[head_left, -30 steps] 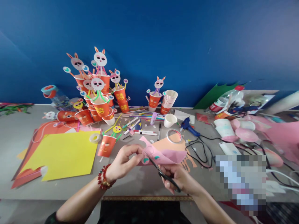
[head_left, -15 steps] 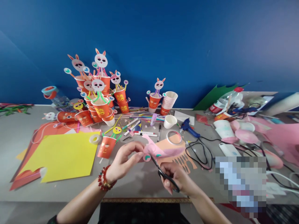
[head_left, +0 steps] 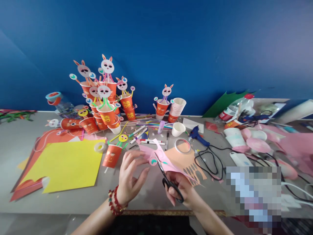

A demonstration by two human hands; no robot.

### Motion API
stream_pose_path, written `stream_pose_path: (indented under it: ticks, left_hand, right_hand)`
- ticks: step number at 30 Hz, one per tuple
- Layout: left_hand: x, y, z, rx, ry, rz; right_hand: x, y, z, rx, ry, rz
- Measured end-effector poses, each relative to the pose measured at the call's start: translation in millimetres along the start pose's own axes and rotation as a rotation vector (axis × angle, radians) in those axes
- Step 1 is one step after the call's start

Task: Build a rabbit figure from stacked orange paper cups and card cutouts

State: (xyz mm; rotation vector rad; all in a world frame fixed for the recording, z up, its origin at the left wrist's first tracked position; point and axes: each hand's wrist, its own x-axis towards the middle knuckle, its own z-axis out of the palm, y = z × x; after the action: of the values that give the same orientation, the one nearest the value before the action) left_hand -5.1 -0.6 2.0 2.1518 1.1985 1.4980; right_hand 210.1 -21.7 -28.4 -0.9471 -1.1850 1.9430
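My right hand [head_left: 179,187] grips black-handled scissors [head_left: 168,183], whose blades point up and left across a piece of pink paper [head_left: 168,161]. Green heart-like marks show on the paper, one on a rounded pink part [head_left: 153,161] near the blade tips. To the left, my left hand [head_left: 133,173] has its thumb and fingers apart. Its fingertips are at the paper's left edge; whether they touch it I cannot tell. Under and behind the pink sheet lies orange paper [head_left: 179,151] with leaf-shaped cut-outs.
Decorated red paper cups [head_left: 106,114] with rabbit faces stand stacked at the back left. Yellow paper [head_left: 66,166] covers the left side. A roll of tape [head_left: 183,146], a blue glue gun [head_left: 199,136] and its black cable [head_left: 221,163] lie right of the middle.
My left thumb and fingers have spread and let go of the pink paper. The paper has turned and its lower right part swung down beside my right hand, which still holds the scissors.
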Motion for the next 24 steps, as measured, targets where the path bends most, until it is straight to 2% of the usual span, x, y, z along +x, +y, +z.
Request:
stream_pose_path:
  ticks: [10, 18, 24]
  left_hand:
    - [11.7, 9.0, 5.4, -0.403, -0.074, -0.186]
    - [15.1, 11.2, 4.0, -0.465, -0.088, -0.222]
    - [20.2, 10.9, 2.9, -0.485, -0.17, -0.225]
  right_hand:
    - [-0.6, 4.2, 1.2, -0.054, 0.01, -0.044]
    - [0.9, 0.1, 1.9, -0.054, -0.025, -0.053]
    - [-2.3, -3.7, -0.2, -0.081, -0.032, -0.038]
